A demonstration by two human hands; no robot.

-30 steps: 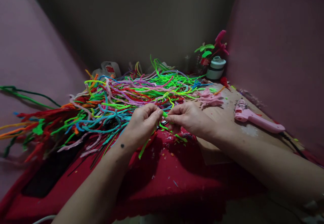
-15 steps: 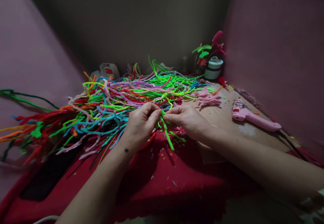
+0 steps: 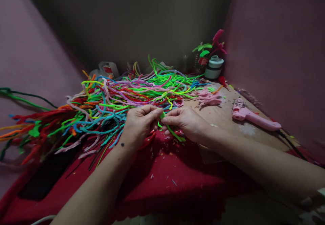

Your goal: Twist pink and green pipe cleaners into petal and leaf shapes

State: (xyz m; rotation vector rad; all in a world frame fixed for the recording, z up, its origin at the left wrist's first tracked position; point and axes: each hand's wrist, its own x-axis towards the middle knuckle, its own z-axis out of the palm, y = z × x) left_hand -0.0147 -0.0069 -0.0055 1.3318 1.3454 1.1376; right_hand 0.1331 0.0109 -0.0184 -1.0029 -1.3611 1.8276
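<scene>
Centre of frame: left hand and right hand each have their grip pinched together on a small bright-green fuzzy piece, mostly covered by the fingers. Tangled heap of multicoloured fuzzy stems spreads from mid-left to centre, crowding the space just beyond both hands; green strand and loose scraps lie below them on the red-covered table. Mid-right: brown board bearing pink glue gun; lidded jar upper right.

Dim light; pinkish walls at sides; dark wall behind red-clothed table.
</scene>
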